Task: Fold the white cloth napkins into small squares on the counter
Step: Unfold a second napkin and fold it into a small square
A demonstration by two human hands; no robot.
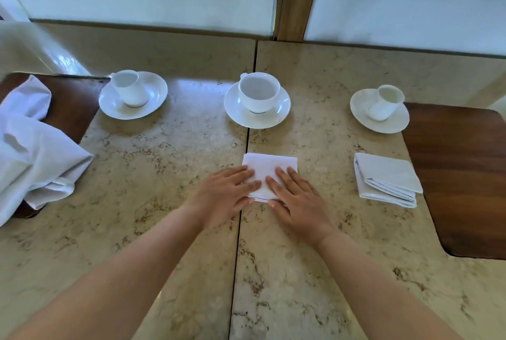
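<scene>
A white cloth napkin [269,166], folded into a small square, lies on the marble counter [153,164] at the centre. My left hand [226,193] rests flat on its left part, fingers spread. My right hand [297,200] lies flat on its right part, palm down. Neither hand grips the cloth; both press on top. A second folded napkin [387,179] sits to the right, apart from my hands. A loose heap of unfolded white napkins [32,148] lies at the left edge.
Three white cups on saucers stand in a row behind: left [132,93], centre [257,99], right [380,109]. Dark wooden boards sit at the far right [460,175] and under the heap at the left [74,104]. A seam [241,216] divides the counter.
</scene>
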